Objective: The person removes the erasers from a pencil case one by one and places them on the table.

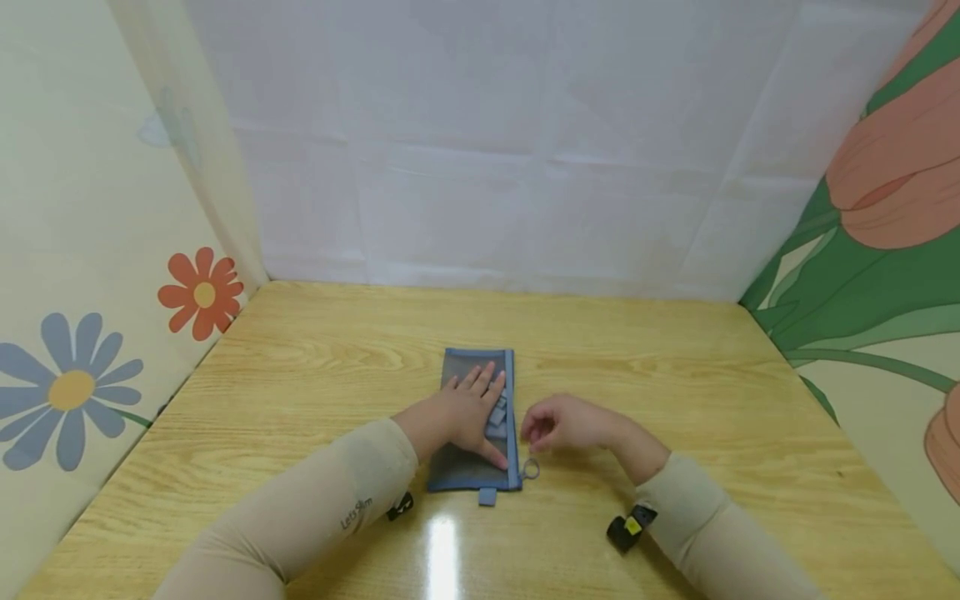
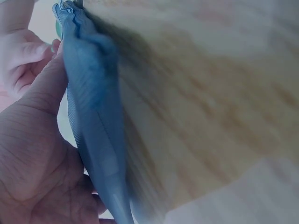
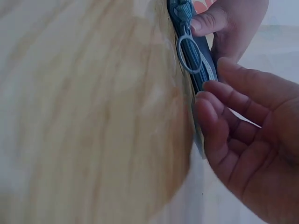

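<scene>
A blue-grey mesh zip pouch (image 1: 452, 468) lies flat on the wooden table, its zipper (image 1: 512, 417) along the right side. Small blue-grey pieces (image 1: 498, 417) show through the mesh; their kind cannot be made out. My left hand (image 1: 471, 414) rests on the pouch with fingers spread. Just right of the zipper is my right hand (image 1: 566, 422), fingers loosely bent and nothing between them. In the right wrist view, its thumb stands apart from the fingers, close to the pouch's edge. The ring-shaped zipper pull (image 3: 179, 53) hangs free at the pouch's near corner.
The wooden table (image 1: 337, 350) meets a white cloth backdrop (image 1: 480, 167) at the back. Flower-patterned panels (image 1: 75, 250) stand at both sides. A small fabric tab (image 1: 487, 497) sticks out of the pouch's near edge. Each wrist wears a black strap (image 1: 628, 529).
</scene>
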Motion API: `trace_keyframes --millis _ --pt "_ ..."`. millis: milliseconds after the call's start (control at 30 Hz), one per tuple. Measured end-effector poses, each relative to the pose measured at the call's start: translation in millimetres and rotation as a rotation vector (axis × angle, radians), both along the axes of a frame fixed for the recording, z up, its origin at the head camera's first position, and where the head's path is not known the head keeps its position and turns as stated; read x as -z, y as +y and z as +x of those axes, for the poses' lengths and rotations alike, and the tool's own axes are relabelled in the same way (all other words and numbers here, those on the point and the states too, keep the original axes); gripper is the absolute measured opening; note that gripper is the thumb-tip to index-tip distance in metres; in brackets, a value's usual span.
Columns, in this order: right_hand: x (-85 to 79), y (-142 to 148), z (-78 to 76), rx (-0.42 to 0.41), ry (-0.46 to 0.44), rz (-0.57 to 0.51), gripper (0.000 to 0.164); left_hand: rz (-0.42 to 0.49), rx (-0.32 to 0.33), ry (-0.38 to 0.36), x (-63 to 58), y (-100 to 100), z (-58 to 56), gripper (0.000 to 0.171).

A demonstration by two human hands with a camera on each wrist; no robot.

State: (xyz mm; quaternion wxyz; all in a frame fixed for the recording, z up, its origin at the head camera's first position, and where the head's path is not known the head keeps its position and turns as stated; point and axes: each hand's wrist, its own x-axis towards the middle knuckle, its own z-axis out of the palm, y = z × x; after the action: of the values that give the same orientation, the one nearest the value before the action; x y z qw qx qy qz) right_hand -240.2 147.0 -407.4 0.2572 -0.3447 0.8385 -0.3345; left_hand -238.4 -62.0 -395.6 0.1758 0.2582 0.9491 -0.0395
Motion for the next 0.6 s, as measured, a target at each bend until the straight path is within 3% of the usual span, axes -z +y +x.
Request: trace_keyframes --millis 433,600 --pt "9.6 -6.1 0.2 -0.099 0.029 0.024 0.01 0.003 -0.002 -0.008 0.5 -0.6 -0.6 0.133" --pt "7.2 -7.2 1.8 -0.094 0.036 0.059 0.012 0.002 0.002 -0.008 0.7 -0.9 -0.9 0.133"
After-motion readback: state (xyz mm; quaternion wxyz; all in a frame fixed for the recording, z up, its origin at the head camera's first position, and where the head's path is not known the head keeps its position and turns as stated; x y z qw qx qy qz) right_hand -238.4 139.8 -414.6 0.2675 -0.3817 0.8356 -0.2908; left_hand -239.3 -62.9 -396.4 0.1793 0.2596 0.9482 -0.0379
